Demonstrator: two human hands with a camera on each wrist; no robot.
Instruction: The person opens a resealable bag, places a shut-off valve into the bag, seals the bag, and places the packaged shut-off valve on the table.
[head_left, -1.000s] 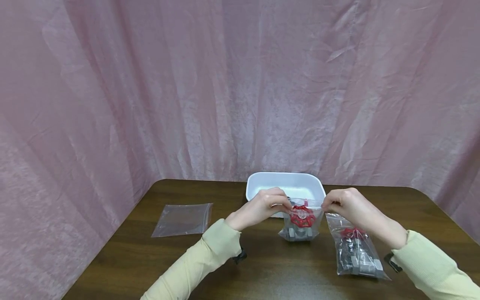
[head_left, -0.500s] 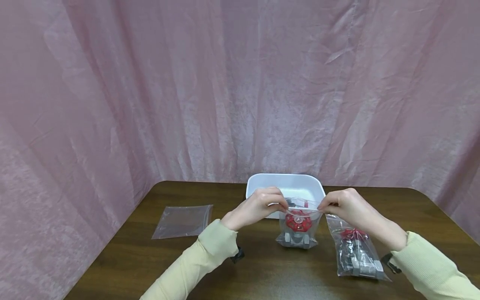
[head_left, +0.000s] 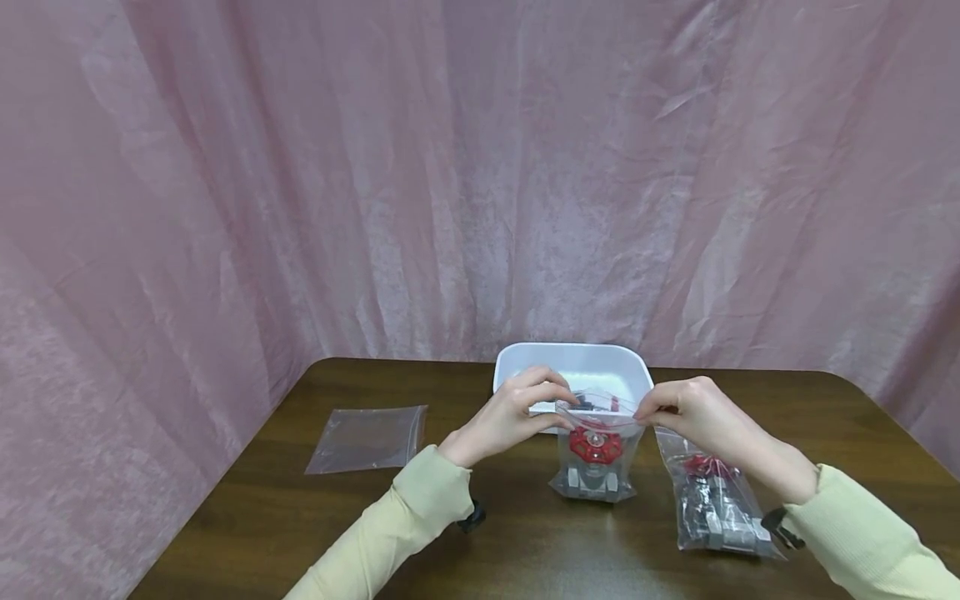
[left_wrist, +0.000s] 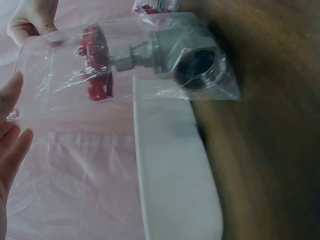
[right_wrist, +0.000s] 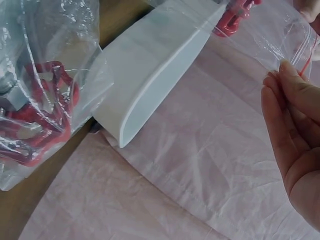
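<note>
A clear zip bag (head_left: 630, 450) stands upright on the table, holding a grey metal valve (left_wrist: 150, 50) with a red handwheel (head_left: 596, 446). My right hand (head_left: 693, 412) pinches the right corner of its mouth between thumb and fingertips; a red line along the mouth shows by the thumb (right_wrist: 295, 82) in the right wrist view. At the left corner is my left hand (head_left: 506, 417), its thumb and fingers parted around the bag's edge. In the left wrist view, its fingertips (left_wrist: 20, 142) lie right beside the bag's mouth.
Behind the bag stands a white plastic tub (head_left: 517, 357) with dark and red items inside. A second bagged valve (head_left: 720, 508) lies under my right forearm. To the left lies a flat zip bag (head_left: 367, 440) on the wooden table (head_left: 300, 533). A pink curtain (head_left: 480, 167) hangs behind.
The bag has shifted slightly left and toward me and stands straighter. My left thumb and fingers, pinched together before, have spread apart at its mouth. The right hand keeps its pinch.
</note>
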